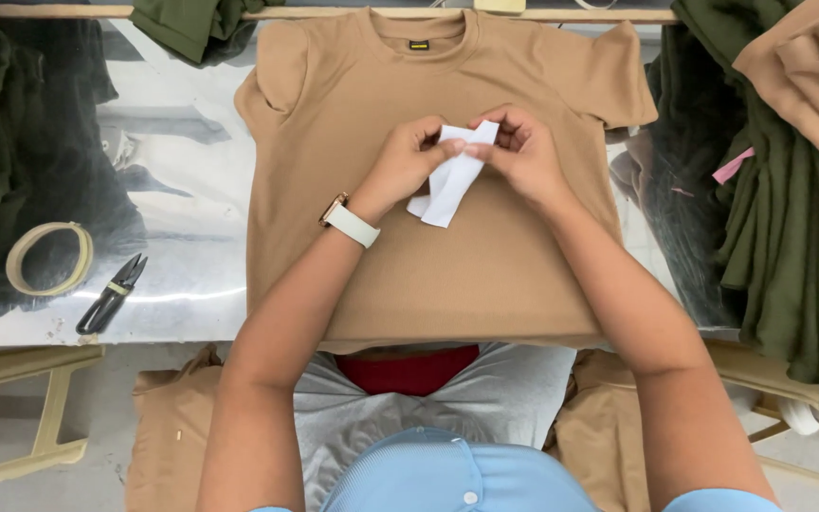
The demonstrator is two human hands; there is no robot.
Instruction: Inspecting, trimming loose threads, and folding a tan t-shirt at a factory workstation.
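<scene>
A tan short-sleeved shirt [428,265] lies flat on a shiny metal table [182,218], neck away from me. Over its chest both hands pinch a small white paper strip [449,180]. My left hand [408,161], with a white-strapped watch on the wrist, grips the strip's upper end. My right hand [523,152] holds the same end from the other side. The lower part of the strip hangs onto the shirt.
Black thread snips [111,296] and a coiled tape ring [49,258] lie at the table's left. Dark green garments [789,237] pile at right under tan ones [817,76]; more green cloth [191,24] at the back. Tan fabric [168,427] hangs below the table edge.
</scene>
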